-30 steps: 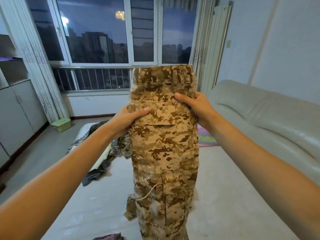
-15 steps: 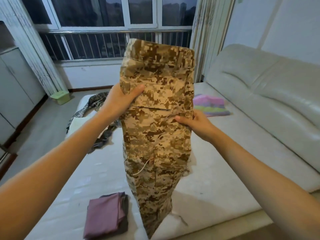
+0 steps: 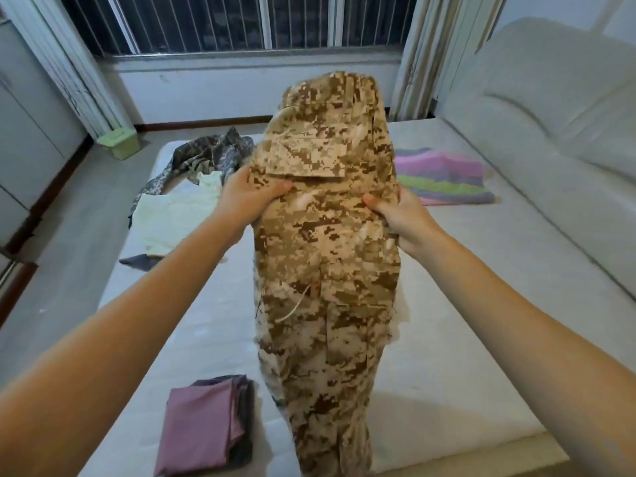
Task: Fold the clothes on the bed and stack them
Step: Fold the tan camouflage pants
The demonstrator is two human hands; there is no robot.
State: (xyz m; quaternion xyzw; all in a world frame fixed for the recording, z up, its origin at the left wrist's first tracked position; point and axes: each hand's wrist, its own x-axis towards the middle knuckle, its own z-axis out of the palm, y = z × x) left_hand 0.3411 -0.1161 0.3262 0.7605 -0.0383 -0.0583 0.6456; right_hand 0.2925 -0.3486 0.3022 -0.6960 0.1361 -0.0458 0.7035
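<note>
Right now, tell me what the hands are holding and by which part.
Both hold the camouflage trousers by their side edges, just below the pocket flap: left hand on the left edge, right hand on the right.

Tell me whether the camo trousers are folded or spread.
Half folded: trousers doubled lengthwise, legs together, gripped by left hand and right hand, hanging full length over the bed.

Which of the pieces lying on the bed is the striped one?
The folded cloth at the far right of the bed, past the right hand, banded pink, green and purple. The mauve stack, cream garment and grey camouflage piece carry no stripes.
</note>
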